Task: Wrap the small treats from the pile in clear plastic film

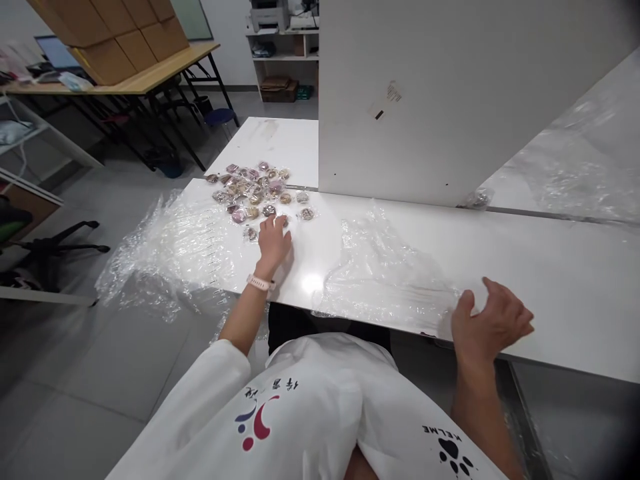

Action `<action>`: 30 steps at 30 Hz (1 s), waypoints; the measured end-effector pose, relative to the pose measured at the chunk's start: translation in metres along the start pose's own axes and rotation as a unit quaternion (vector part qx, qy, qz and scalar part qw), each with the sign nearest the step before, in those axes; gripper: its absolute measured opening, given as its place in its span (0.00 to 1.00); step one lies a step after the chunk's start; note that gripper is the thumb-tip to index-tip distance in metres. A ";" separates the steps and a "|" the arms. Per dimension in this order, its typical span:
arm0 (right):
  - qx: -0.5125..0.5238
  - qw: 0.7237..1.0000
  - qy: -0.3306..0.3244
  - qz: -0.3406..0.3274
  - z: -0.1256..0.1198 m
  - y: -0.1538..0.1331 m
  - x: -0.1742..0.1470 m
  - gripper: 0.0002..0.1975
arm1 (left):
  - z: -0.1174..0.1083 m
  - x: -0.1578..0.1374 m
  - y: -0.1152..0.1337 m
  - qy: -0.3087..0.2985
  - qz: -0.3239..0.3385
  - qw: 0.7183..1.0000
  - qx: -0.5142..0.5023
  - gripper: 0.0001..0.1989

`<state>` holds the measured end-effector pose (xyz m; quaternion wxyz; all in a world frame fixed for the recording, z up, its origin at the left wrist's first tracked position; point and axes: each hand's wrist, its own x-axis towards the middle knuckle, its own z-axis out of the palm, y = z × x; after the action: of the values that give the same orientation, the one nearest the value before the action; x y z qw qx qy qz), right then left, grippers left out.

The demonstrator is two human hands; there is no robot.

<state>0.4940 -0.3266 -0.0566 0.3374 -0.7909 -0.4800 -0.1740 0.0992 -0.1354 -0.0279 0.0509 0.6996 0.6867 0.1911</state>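
Observation:
Small round, individually plastic-wrapped pieces (255,190), purplish, brown and yellowish, lie in a loose pile on the white table (320,233). My left hand (274,241), a pale band on its wrist, reaches to the near edge of this pile. Its fingers are stretched out and apart, the tips by a couple of the pieces; one piece is partly hidden by them. My right hand (493,320) hovers at the table's front edge on the right, thumb and fingers apart and holding nothing. Just left of it lies a flat sheet of clear plastic bags (385,267).
More clear plastic bags (185,247) hang over the table's left end. A tall white panel (425,87) stands along the back of the table. Clear wrap (575,153) lies at the far right. Cardboard boxes (130,40) sit on a wooden desk at the back left.

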 end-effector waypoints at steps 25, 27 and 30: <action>0.023 0.982 -0.179 -0.062 0.040 -0.059 -0.056 0.24 | 0.018 0.018 0.103 -0.045 0.169 0.975 -0.136 0.21; 0.023 0.978 -0.198 -0.069 0.041 -0.054 -0.051 0.25 | 0.023 -0.029 0.129 -0.072 0.282 0.935 -0.203 0.20; 0.012 0.972 -0.220 -0.077 0.038 -0.036 -0.040 0.24 | 0.045 -0.086 0.150 -0.124 0.373 0.907 -0.150 0.17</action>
<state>0.4412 -0.3144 -0.0939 0.2188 -0.7664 -0.6037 -0.0157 0.2569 -0.2187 -0.0364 0.1649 0.9068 0.3268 0.2089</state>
